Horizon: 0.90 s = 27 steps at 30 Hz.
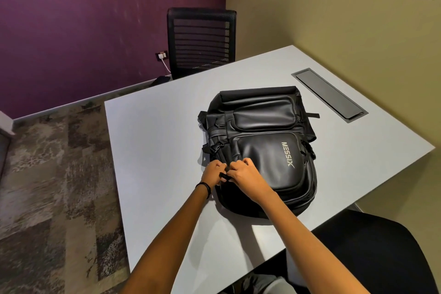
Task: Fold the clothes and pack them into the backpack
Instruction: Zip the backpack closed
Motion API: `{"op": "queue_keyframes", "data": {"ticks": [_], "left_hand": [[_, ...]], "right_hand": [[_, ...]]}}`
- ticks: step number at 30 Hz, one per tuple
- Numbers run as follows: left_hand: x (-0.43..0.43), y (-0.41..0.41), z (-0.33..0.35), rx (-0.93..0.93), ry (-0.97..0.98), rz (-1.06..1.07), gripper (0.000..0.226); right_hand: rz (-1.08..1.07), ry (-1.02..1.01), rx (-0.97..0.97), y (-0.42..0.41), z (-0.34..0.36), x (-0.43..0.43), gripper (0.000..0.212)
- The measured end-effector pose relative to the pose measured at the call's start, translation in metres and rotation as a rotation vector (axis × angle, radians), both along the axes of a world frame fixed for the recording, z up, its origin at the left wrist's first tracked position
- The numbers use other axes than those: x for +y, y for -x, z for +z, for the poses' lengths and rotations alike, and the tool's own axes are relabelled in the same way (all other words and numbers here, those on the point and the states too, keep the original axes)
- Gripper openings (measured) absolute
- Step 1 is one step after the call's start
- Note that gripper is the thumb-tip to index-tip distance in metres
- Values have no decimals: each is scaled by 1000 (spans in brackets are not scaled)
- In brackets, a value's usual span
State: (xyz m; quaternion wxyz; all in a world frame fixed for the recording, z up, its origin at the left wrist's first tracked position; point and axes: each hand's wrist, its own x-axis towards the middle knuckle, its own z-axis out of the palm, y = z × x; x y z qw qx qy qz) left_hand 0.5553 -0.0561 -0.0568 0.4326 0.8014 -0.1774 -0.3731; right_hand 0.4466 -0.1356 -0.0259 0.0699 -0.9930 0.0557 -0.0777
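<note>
- A black backpack (262,141) lies front-up on the grey table (155,138), flat, so its side fastenings face the person.
- The left hand (212,173) and right hand (248,179) meet at its near-left edge, fingers curled, pinching a small black fastener (224,176), apparently to work the bag's closure.
- No clothes are in view.

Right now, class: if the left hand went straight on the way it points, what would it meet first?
The backpack: the left hand pinches a black tab at its near edge, the right hand close beside it. Depth is unclear.
</note>
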Motion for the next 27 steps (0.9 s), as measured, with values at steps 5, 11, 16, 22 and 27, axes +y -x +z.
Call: {"op": "queue_keyframes", "data": {"ticks": [5,11,16,22,27], "left_hand": [[-6,-4,-12,-81,-17,74,37],[-11,4,-19,-42,14,188,28],[-5,8,-13,-61,49,181,24],[27,20,-10,113,67,7,24],[41,14,0,180,-66,-384,23]], "right_hand": [[9,36,29,4,-1,-2,18],[-19,32,27,17,-12,-5,18],[-51,10,-43,21,-15,0,15],[-59,-59,-57,9,-16,-4,10],[10,-29,47,-10,-15,-11,15]]}}
